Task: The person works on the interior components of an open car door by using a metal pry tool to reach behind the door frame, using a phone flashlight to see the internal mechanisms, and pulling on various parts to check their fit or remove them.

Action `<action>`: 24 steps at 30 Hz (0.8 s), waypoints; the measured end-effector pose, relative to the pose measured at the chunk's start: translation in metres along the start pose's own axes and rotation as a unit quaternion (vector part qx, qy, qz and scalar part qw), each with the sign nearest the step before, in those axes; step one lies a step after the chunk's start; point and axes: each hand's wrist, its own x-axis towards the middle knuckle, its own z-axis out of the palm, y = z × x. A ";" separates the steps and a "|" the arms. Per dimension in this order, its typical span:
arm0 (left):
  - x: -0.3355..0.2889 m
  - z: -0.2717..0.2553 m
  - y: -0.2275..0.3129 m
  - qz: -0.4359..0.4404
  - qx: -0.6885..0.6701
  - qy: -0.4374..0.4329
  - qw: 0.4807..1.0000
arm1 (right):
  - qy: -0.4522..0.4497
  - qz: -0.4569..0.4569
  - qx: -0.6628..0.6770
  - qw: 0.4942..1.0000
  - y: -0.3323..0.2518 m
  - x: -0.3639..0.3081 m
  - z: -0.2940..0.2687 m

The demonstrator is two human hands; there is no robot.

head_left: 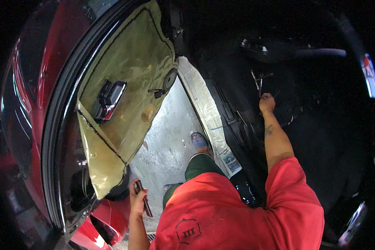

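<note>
Two hands: left hand (137, 199), right hand (267, 103). One pair of pliers (145, 201). One red door (91, 112) with one plastic sheet (129, 66) and one handle (109, 99). One newspaper (206, 112). One sandal (200, 142). One speaker hole (169, 79).

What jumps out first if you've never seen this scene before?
The open red car door on the left, its trim gone and a yellowish plastic sheet over the inner panel. Lower down, the left hand grips a dark pliers-like tool. On the right, the right hand reaches into the dark stripped car interior, beside newspaper along the sill.
</note>
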 end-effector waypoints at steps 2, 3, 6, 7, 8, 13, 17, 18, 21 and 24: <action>0.001 0.007 0.007 -0.031 -0.053 0.010 0.998 | 0.012 0.008 -0.045 0.999 0.012 0.036 0.013; 0.003 0.002 0.003 -0.050 -0.084 -0.003 0.995 | 0.016 0.008 -0.063 0.998 0.010 0.047 0.023; -0.007 -0.007 -0.009 -0.125 -0.261 -0.053 0.956 | 0.000 -0.002 -0.166 0.986 0.003 0.059 0.043; -0.012 -0.012 -0.015 -0.133 -0.303 -0.069 0.941 | -0.042 0.030 -0.175 0.983 0.002 0.065 0.048; -0.017 -0.013 -0.012 -0.124 -0.320 -0.087 0.935 | -0.079 0.063 -0.185 0.978 0.010 0.078 0.051; -0.052 -0.011 -0.008 -0.083 -0.358 -0.030 0.929 | -0.160 0.141 0.147 0.966 0.049 0.096 0.026; -0.069 -0.038 -0.011 -0.047 -0.421 0.031 0.905 | -0.005 -0.167 -0.470 0.867 0.084 0.163 -0.052; -0.071 -0.043 -0.004 -0.032 -0.406 0.066 0.911 | 0.071 -0.070 -0.291 0.951 0.082 0.142 -0.058; -0.092 -0.076 -0.007 0.017 -0.374 0.162 0.913 | 0.190 -0.018 0.203 0.960 -0.001 0.087 -0.083; -0.091 -0.113 -0.031 0.085 -0.323 0.239 0.912 | 0.146 -0.152 0.411 0.887 -0.094 0.062 -0.093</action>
